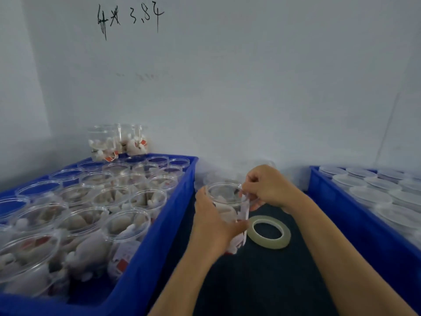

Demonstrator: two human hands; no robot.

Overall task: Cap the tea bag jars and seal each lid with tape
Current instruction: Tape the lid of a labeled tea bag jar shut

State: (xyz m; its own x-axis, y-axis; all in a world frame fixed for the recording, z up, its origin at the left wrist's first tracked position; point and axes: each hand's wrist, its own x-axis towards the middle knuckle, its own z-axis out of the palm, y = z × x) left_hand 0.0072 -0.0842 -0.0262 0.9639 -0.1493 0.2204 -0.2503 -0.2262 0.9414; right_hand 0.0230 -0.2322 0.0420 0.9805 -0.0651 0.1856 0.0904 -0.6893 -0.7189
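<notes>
Two hands meet on one clear jar (225, 201) that stands on the dark cloth (262, 281) between two blue crates. The left hand (213, 221) wraps the jar's left side, its fingers curled round the wall and the thumb (239, 224) laid across the front, low on the jar, so the jar sits inside the curve of that hand. The right hand (265, 187) comes from the other side, just beside the rim: its fingers are curled close and pinch a narrow strip of tape (246, 207) at the top right edge of the jar. The strip runs down the jar's right side from those fingertips toward the left thumb. Whether a lid sits on the jar I cannot tell; the top looks clear and rimmed. Tea bags with red tags show through the wall, under the left fingers.

The tape roll (268, 232) lies flat on the cloth just right of the left thumb and below the right hand, apart from both. The left crate (159, 236), beyond the back of the left hand, is packed with filled jars (127, 224). The right crate (341, 224), past the right forearm, holds clear lids (369, 197). A few more jars (118, 142) stand stacked by the wall at the far end of the left crate.
</notes>
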